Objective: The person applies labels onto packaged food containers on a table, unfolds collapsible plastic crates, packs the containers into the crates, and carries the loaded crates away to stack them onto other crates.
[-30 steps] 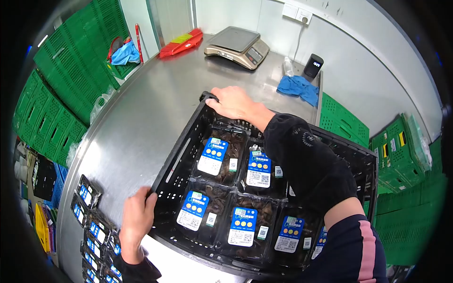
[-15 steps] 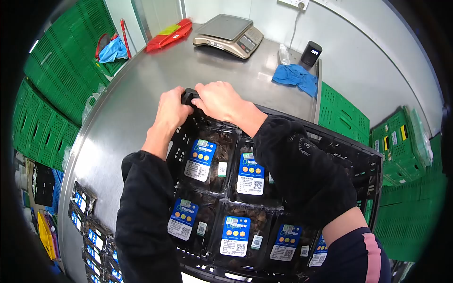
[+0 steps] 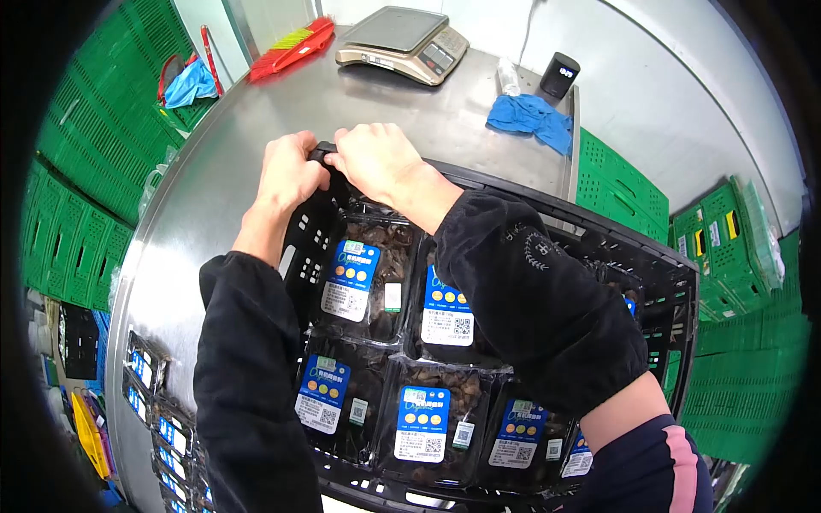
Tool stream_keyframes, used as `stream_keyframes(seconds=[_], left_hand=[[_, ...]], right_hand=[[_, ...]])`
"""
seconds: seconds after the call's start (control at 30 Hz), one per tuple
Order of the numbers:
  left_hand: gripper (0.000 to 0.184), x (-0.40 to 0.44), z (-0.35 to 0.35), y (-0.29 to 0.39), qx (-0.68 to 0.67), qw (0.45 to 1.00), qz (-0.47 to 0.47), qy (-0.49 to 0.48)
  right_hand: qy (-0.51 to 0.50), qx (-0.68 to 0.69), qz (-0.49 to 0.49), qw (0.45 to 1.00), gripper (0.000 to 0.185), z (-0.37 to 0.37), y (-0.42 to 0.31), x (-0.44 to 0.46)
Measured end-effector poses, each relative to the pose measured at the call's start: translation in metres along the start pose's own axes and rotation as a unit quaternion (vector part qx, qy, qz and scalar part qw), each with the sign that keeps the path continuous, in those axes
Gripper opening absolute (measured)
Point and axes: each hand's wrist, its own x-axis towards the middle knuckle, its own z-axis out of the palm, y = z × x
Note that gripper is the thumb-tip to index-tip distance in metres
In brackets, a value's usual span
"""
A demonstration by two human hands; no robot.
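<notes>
A black crate [image 3: 556,207] on the steel table holds several clear-lidded packs of dark food with blue and white labels, such as one pack [image 3: 425,425] near the front. My left hand [image 3: 289,173] is closed on the crate's rim close to its far left corner. Right beside it, my right hand [image 3: 376,164] grips the same corner from the other side. Both sleeves are black, and the right arm covers part of the crate and some packs.
More labelled packs [image 3: 171,434] lie on the steel table [image 3: 197,214] at the left. Toward the back are a scale [image 3: 402,43], a red brush [image 3: 292,50], a blue cloth [image 3: 532,121] and a black clock [image 3: 560,75]. Green crates [image 3: 620,188] stand on both sides.
My left hand has moved from the crate's left side up to the far left corner, beside my right hand. The crate's far left corner now appears farther left and higher in view.
</notes>
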Motion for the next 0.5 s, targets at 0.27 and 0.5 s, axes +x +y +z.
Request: stream_keyframes(seconds=[0.27, 0.5], left_hand=[[0.059, -0.079, -0.040, -0.034, -0.021, 0.993, 0.040, -0.110], [0.036, -0.428, -0.165, -0.154, -0.139, 0.958, -0.212, 0.134]], right_hand=[[-0.035, -0.010, 0.045, 0.998, 0.040, -0.011, -0.005, 0.003], [0.025, 0.158, 0.165, 0.973, 0.049, -0.006, 0.000, 0.002]])
